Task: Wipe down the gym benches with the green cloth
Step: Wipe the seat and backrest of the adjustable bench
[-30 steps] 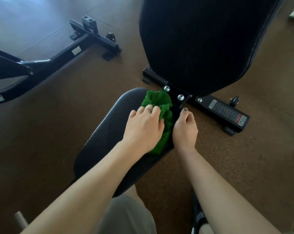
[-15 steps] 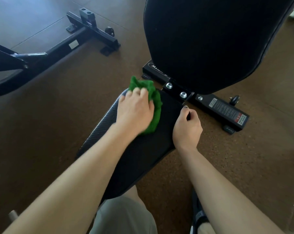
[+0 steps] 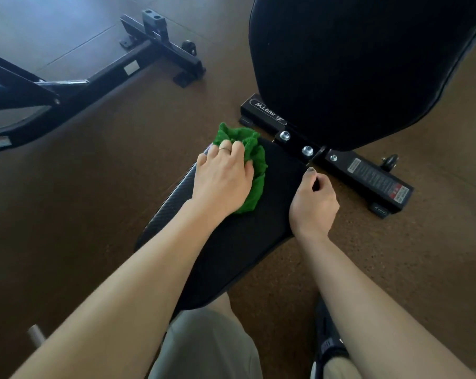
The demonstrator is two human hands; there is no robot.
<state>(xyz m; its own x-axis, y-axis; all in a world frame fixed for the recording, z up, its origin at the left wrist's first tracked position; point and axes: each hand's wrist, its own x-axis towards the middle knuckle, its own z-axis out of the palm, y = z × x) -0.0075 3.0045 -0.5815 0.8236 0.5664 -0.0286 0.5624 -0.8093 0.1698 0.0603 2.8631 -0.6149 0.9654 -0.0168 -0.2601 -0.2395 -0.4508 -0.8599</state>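
Observation:
The black seat pad of a gym bench lies in front of me, with its raised black backrest beyond. My left hand presses a crumpled green cloth onto the seat's far left corner. The cloth sticks out past my fingers toward the backrest. My right hand grips the seat's right edge, thumb on top.
The bench's black base bar with bolts and a warning label crosses the brown floor behind the seat. Another black bench frame stretches across the upper left. My knee in khaki shorts and a shoe are below.
My left hand slid the cloth from the seat's far right side, next to the right hand, to its far left corner. The right hand kept its grip on the edge.

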